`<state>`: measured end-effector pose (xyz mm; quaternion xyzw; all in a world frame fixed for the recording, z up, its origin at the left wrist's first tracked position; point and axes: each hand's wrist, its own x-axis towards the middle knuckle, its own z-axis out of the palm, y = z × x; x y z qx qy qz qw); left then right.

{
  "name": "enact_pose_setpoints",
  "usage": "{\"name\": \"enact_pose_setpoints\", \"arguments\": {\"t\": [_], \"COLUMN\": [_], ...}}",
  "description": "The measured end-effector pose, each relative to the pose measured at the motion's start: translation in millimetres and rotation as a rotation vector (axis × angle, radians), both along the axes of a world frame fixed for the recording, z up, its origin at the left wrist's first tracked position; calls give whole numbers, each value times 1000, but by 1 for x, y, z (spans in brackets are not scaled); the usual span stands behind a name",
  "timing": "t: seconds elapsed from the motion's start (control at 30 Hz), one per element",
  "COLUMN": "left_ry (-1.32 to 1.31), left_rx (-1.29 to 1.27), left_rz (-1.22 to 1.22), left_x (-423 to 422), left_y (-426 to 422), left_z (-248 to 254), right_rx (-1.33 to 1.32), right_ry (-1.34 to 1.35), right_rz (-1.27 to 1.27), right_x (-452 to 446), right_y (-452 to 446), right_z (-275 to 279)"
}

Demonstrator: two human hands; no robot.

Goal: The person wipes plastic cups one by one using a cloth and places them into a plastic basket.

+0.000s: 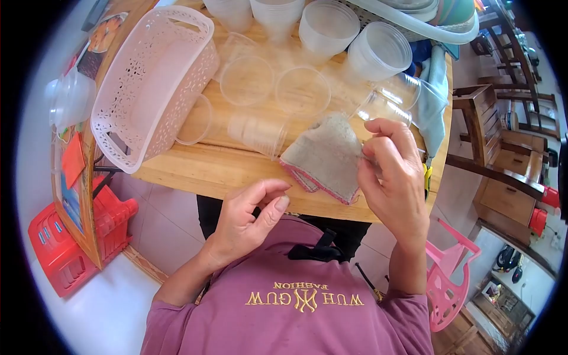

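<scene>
A grey cloth with a pink stitched edge (324,155) is bunched up at the front of the wooden table. My right hand (391,171) pinches the cloth's right side between thumb and fingers. Whether anything lies under the cloth is hidden. Just off the table's front edge, my left hand (251,216) holds nothing, its fingers bent and its thumb apart from them. Left of the cloth, a clear plastic cup (255,134) lies on its side. Behind it are a round clear container (303,90) and another clear container (247,81). Two clear cups (384,106) lie beyond my right hand.
A pale pink perforated basket (155,89) stands on the table's left. Stacked clear tubs (380,52) line the back, near a white basket (414,26). A light blue cloth (435,94) hangs over the right edge. A pink plastic chair (449,278) and red crates (71,242) stand below.
</scene>
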<state>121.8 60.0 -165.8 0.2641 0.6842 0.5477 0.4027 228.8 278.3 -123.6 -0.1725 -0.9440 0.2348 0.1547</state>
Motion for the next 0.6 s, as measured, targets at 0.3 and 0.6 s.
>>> {"name": "enact_pose_setpoints", "arguments": {"t": [0.3, 0.6], "left_ry": [346, 111], "left_rx": [80, 273], "left_rz": [-78, -226], "left_x": [-5, 2], "left_y": [2, 21], "left_z": [13, 6], "right_rx": [-300, -339], "right_ry": [121, 186], "right_rz": [369, 284], "right_x": [18, 22], "right_y": [0, -6], "right_z": [42, 29]}}
